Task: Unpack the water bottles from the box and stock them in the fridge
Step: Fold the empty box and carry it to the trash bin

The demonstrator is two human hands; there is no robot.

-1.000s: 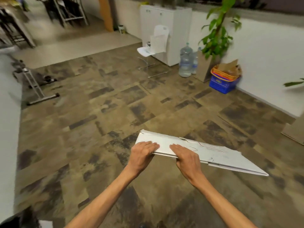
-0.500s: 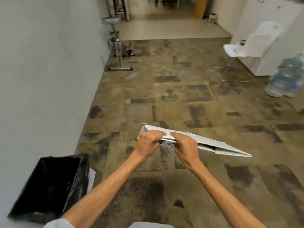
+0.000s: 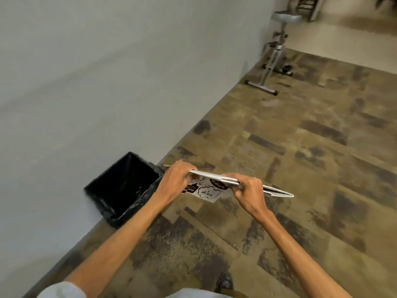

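Carpet [image 3: 300,168]; flat box [image 3: 209,191], print illeg.

both bare forearms reach forward and draw together, the left arm [image 3: 120,239] from the lower left, the right arm [image 3: 300,250] from the lower right. the left hand [image 3: 176,181] and right hand [image 3: 247,190] sit side by side with a short gap between them, backs up, fingers curled, each gripping a flattened box [image 3: 209,190]. a pale sleeve [image 3: 62,290] covers the left upper arm.
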